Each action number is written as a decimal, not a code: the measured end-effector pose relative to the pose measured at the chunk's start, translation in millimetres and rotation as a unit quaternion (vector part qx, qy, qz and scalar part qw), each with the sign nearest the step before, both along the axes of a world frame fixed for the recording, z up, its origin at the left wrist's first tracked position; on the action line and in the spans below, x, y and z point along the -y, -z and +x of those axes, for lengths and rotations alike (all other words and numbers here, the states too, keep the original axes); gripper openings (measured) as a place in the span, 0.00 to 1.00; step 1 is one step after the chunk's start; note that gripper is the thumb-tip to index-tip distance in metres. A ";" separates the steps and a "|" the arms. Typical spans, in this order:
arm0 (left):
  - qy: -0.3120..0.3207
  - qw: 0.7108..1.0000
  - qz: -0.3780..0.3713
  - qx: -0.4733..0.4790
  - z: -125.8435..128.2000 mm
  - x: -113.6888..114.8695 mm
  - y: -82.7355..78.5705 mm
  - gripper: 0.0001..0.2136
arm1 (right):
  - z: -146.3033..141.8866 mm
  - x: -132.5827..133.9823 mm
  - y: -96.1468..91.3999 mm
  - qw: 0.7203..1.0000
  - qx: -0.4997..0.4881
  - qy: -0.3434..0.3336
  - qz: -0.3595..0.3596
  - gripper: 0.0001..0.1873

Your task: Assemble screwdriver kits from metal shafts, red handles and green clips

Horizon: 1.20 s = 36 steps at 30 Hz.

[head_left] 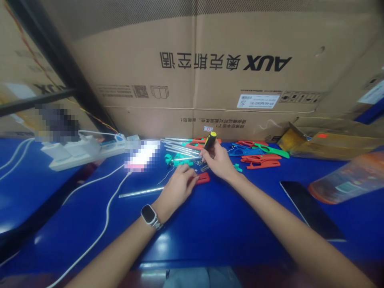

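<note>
Watch (150,216) and both forearms are seen stretched over the blue bench (228,228).
A red part (204,178) is held down on the bench, at mid-frame, by the curled fingers of the left hand (179,187). A screwdriver (210,141) is gripped by the right hand (218,161), fingers closed round it, yellow-capped handle upward, just above the part. Rods (180,150) and plastic pieces (261,154) are laid just behind.
</note>
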<state>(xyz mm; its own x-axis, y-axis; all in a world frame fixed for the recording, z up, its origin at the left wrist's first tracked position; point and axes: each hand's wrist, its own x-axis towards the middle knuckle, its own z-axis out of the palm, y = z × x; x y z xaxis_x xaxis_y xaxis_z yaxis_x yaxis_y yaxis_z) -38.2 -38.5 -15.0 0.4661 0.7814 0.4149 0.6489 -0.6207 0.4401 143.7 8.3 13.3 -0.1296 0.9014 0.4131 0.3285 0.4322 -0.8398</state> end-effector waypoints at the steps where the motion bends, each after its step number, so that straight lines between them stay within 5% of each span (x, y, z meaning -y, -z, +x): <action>1: 0.000 1.000 0.001 0.003 0.2 -0.3 0.3 0.10 | 0.4 0.4 1.7 1.000 0.006 0.001 -0.004 0.06; 9: -0.005 1.000 -0.005 0.000 1.4 0.3 -3.8 0.10 | 2.7 -3.0 10.2 0.999 -0.039 0.002 -0.029 0.07; 18: -0.060 0.995 0.005 0.077 1.0 -3.8 -13.9 0.06 | 3.3 4.7 -5.1 0.981 -0.183 0.007 -0.064 0.15; 28: -0.044 0.957 -0.200 0.208 14.9 -32.6 -31.7 0.08 | 3.3 14.6 -15.9 0.959 -0.272 -0.018 -0.080 0.16; 33: -0.056 0.964 -0.163 0.201 17.4 -29.0 -28.4 0.08 | 4.9 14.2 -16.0 0.958 -0.276 -0.009 -0.075 0.15; 36: -0.034 0.978 -0.120 0.165 14.9 -24.4 -28.8 0.21 | 4.1 17.5 -18.7 0.962 -0.265 -0.016 -0.062 0.14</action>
